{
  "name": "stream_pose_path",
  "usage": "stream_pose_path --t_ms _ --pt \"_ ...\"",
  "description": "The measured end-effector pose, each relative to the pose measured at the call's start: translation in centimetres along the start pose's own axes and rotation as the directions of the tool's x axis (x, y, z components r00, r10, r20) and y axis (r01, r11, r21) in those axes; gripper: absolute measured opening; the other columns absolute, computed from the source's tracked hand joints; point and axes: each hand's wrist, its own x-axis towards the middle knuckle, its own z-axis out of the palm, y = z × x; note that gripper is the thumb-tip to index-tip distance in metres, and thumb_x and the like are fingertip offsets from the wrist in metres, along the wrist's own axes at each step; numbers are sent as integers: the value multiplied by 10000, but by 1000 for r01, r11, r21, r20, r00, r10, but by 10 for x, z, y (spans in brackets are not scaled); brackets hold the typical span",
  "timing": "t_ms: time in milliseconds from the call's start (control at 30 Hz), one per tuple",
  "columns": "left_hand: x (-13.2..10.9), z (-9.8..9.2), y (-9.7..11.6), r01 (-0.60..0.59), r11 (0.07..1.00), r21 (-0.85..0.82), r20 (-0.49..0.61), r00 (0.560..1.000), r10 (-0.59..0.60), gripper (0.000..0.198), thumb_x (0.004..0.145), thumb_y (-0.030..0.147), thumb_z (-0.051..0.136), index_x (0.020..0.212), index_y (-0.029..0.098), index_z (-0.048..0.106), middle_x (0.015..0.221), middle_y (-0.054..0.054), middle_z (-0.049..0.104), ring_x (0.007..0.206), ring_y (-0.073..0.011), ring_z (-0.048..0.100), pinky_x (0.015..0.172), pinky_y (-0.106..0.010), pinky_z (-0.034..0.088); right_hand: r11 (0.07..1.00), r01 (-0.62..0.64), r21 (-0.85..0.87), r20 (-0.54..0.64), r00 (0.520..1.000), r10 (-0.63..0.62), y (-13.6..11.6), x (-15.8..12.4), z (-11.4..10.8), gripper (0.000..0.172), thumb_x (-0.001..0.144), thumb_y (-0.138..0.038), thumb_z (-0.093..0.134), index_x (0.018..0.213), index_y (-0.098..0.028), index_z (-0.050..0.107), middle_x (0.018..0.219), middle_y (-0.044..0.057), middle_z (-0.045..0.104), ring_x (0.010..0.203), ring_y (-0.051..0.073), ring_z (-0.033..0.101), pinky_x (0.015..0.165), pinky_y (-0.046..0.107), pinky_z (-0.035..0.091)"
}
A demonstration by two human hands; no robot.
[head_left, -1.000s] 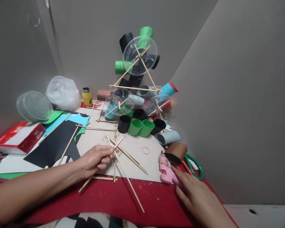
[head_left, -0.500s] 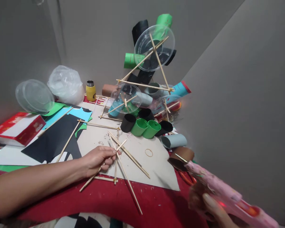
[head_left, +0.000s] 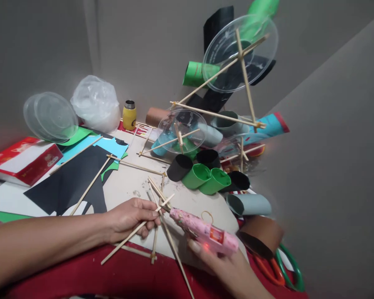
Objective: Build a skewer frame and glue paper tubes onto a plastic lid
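Observation:
My left hand [head_left: 131,216] pinches a thin wooden stick [head_left: 124,241] where several sticks [head_left: 162,199] cross on a grey card sheet [head_left: 131,182]. My right hand [head_left: 227,265] grips a pink glue gun [head_left: 204,231], its nozzle pointing left at the crossing just beside my left fingertips. Behind stands a structure of sticks, clear plastic lids [head_left: 239,52] and paper tubes [head_left: 196,74].
Green and black paper rolls [head_left: 205,176] lie past the sticks. A brown roll [head_left: 262,234] and scissors [head_left: 283,265] sit at the right. Black and blue paper [head_left: 77,174], a red box [head_left: 21,160], clear lids [head_left: 51,116], a plastic bag [head_left: 95,104] and a yellow bottle [head_left: 129,115] lie left.
My right hand picked the pink glue gun up from the table's right side and brought it left to the crossed sticks. My left hand kept its hold. The view shifted left.

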Motion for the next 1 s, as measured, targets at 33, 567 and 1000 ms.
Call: stream_pose_path --t_ms 33,567,1000 --pt "1 0 0 6 1000 11 5 1000 -6 181 687 247 737 756 98 660 700 -36 608 487 -51 445 429 -167 373 1000 -23 18 -2 1000 23 5 1 1 408 886 -420 575 1260 -274 645 1273 50 643 1186 285 593 995 406 485" --pt "-2 7 10 77 996 37 78 994 -79 348 854 428 605 769 93 646 455 72 372 388 -36 190 363 -172 132 973 155 -170 57 987 -147 21 1 -9 410 882 -237 566 1282 -304 623 1186 36 700 1065 244 673 818 254 590" --pt "0 4 9 84 997 -3 61 995 -83 282 845 394 625 902 118 627 792 -50 639 429 -20 249 361 -163 122 986 138 -97 67 989 -132 22 1 -3 385 914 -256 542 1291 -299 610 1264 45 654 1151 232 621 928 278 539"
